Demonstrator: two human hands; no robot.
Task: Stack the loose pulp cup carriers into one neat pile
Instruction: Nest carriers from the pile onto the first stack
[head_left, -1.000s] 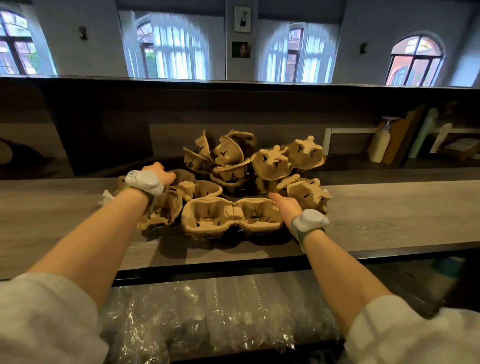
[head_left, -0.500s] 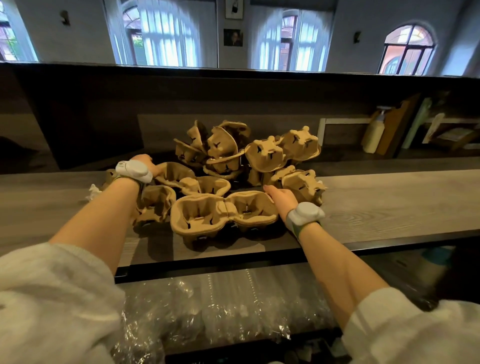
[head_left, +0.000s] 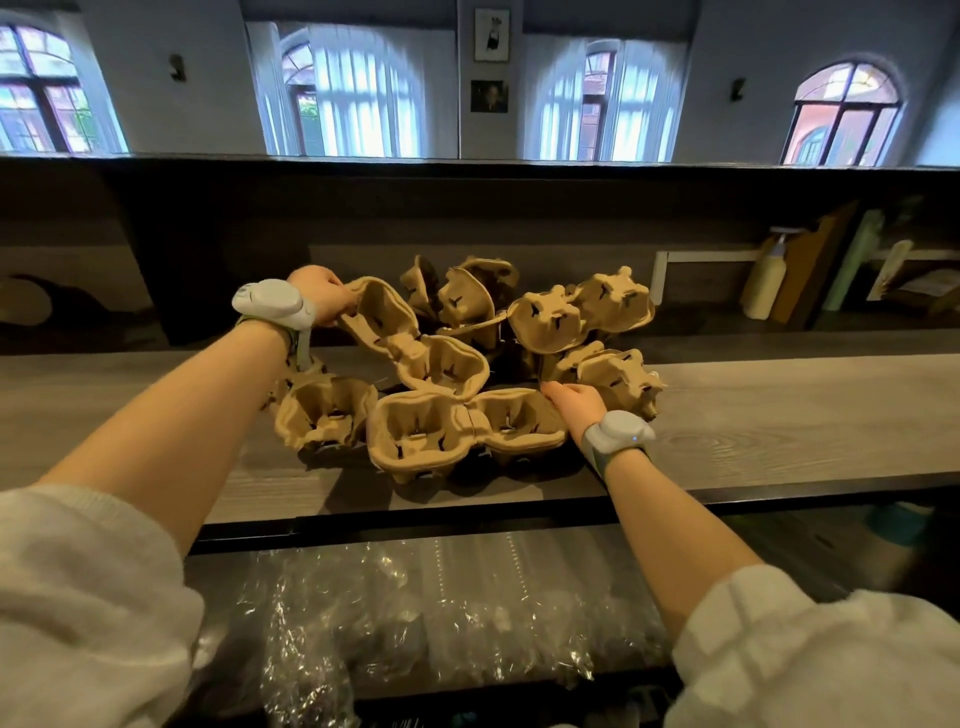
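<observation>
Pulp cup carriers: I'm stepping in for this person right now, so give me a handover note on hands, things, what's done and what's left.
Left hand grips the far end of a two-cup carrier, lifted and tilted above the counter.
Right hand rests on the right end of the front carrier, which sits cups-up near the counter edge; fingers hidden.
Another carrier lies left of it. The jumbled heap behind is unsorted, some upside down.
Done: no neat pile visible.
Left: probably nest the lifted carrier into the front one, then add the rest.

Arched windows (head_left: 358, 98) with sheer curtains glow in a pale wall (head_left: 176, 114) above the grey wood tabletop (head_left: 779, 415).
</observation>
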